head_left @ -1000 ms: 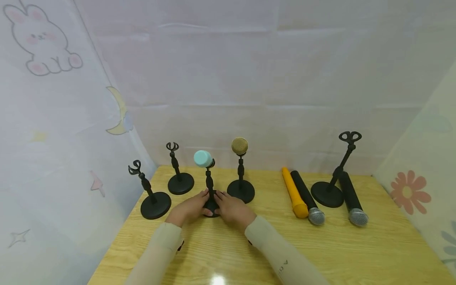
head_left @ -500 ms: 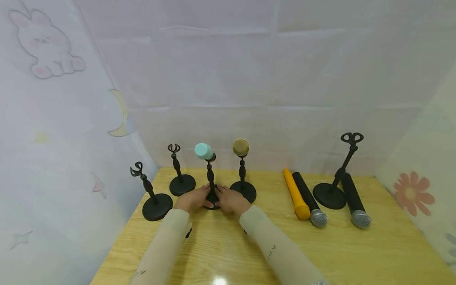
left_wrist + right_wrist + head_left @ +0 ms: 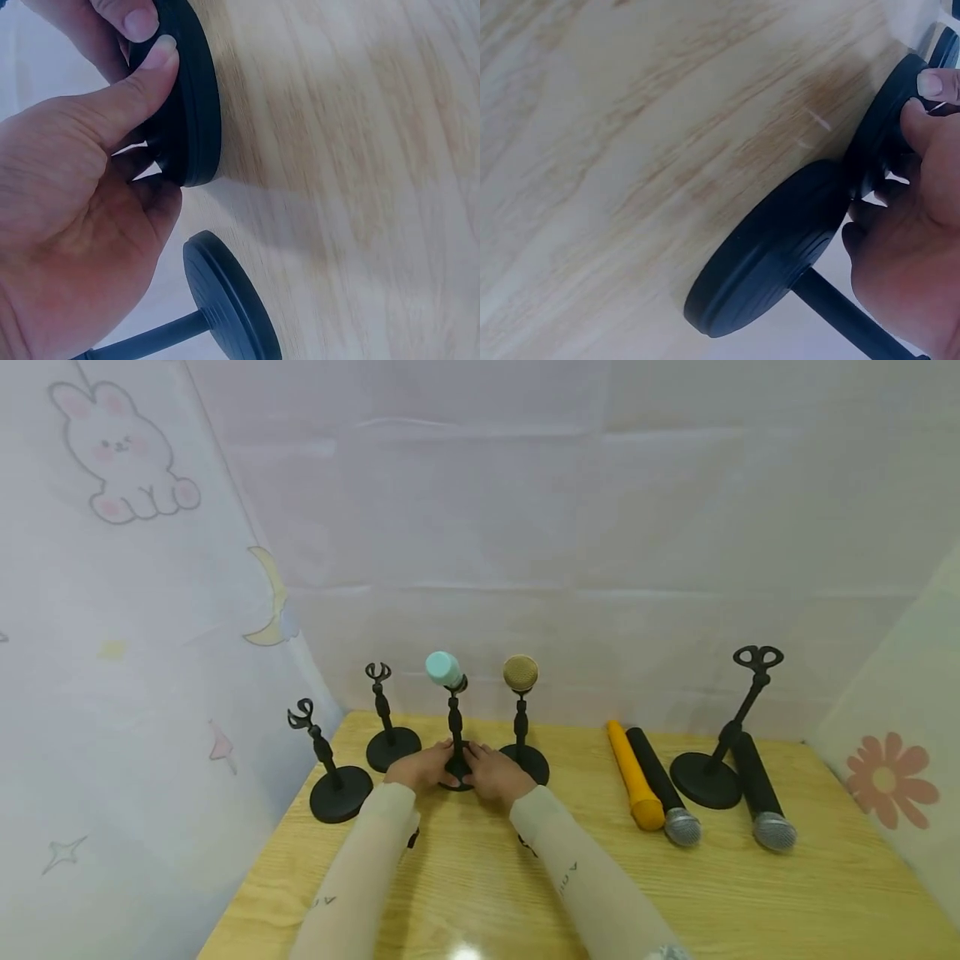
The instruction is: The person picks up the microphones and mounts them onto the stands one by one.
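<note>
Both my hands grip the round black base point(image 3: 201, 105) of a microphone stand point(image 3: 455, 718), one from each side. My left hand point(image 3: 422, 767) holds its left rim, thumb over the top, while my right hand point(image 3: 498, 773) does the same on the right. Upright in the clip of this stand is a microphone with a light teal head point(image 3: 443, 667), tilted toward me. Just right of it stands another microphone stand point(image 3: 521, 727) bearing a microphone with a gold mesh head point(image 3: 521, 673). In the right wrist view its base point(image 3: 772, 247) lies close against the gripped one.
Two stands with bare clips, a near one point(image 3: 337, 792) and a far one point(image 3: 393, 747), are on the left. At right lie an orange microphone point(image 3: 633, 777), a black microphone point(image 3: 663, 785) and another black microphone point(image 3: 761, 793), beside a taller stand point(image 3: 708, 779). A cloth wall rises behind.
The gripped stand with the teal microphone has slid away from me toward the back wall, nearly level with the gold one. Both hands have moved with it. The head view has shifted slightly.
</note>
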Tool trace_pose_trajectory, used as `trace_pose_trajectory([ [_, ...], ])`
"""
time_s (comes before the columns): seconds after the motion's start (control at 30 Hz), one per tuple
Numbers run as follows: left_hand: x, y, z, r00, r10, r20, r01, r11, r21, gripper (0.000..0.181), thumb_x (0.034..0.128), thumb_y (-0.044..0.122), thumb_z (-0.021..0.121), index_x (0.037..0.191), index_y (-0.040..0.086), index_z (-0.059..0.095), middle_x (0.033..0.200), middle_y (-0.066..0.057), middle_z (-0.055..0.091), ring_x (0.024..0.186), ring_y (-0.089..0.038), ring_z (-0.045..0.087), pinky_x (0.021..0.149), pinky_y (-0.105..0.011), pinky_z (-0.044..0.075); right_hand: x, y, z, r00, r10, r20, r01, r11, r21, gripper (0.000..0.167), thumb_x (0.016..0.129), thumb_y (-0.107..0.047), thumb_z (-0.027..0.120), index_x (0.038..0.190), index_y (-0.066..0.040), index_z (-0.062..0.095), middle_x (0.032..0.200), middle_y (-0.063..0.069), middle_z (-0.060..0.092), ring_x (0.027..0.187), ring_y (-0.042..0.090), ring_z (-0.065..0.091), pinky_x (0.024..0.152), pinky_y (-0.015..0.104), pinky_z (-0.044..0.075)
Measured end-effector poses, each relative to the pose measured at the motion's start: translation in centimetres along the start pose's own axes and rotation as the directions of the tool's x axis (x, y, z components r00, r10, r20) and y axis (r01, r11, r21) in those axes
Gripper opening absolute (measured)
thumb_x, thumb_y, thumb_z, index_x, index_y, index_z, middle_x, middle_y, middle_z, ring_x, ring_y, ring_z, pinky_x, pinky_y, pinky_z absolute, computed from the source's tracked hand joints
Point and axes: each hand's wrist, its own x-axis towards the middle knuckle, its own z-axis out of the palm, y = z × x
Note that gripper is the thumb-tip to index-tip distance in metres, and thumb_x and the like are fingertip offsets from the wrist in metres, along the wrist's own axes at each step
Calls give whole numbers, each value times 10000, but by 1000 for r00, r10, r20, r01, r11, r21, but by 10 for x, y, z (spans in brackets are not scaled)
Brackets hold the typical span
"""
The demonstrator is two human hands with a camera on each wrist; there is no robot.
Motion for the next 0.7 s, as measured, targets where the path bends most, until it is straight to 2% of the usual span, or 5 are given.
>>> trace_pose_trajectory([
  [0.17,7,4,1,999,17,-34,-16,1000,26,767,985,301,657,1628,197,253,1684,-113,185,1520,-331,256,1177,-564,302,1,4,0,1000,10,-22,-9,1000,29,624,1091,-403,416,1608,-82,274,1670,110,232,1530,317,241,1223,425,265],
  [0.27,12,4,4,998,4,-59,-1,999,49,754,995,316,638,1628,190,247,1681,-114,191,1522,-313,259,1181,-543,309,1,6,1,998,8,-57,-7,1000,19,612,1094,-392,415,1602,-75,289,1662,130,249,1523,328,257,1216,439,280],
  [0.4,16,5,8,996,-10,-92,17,997,69,743,1011,337,614,1620,118,249,1679,-145,184,1527,-308,245,1192,-510,302,1,7,5,993,29,-113,-30,1000,-4,589,1098,-383,406,1601,-94,305,1653,126,273,1515,317,282,1210,445,293],
  [0.57,15,5,10,994,-41,-102,48,996,70,728,1028,346,580,1617,88,237,1686,-139,154,1542,-297,199,1208,-487,276,8,6,18,983,84,-163,-85,996,0,562,1099,-385,393,1598,-133,332,1645,96,304,1509,281,305,1207,436,301],
  [0.7,13,7,9,994,-41,-105,49,995,82,724,1028,342,575,1615,80,243,1686,-140,155,1543,-299,196,1207,-485,279,14,5,22,978,125,-166,-125,992,8,554,1097,-389,398,1595,-150,346,1644,85,311,1508,267,310,1209,429,298],
])
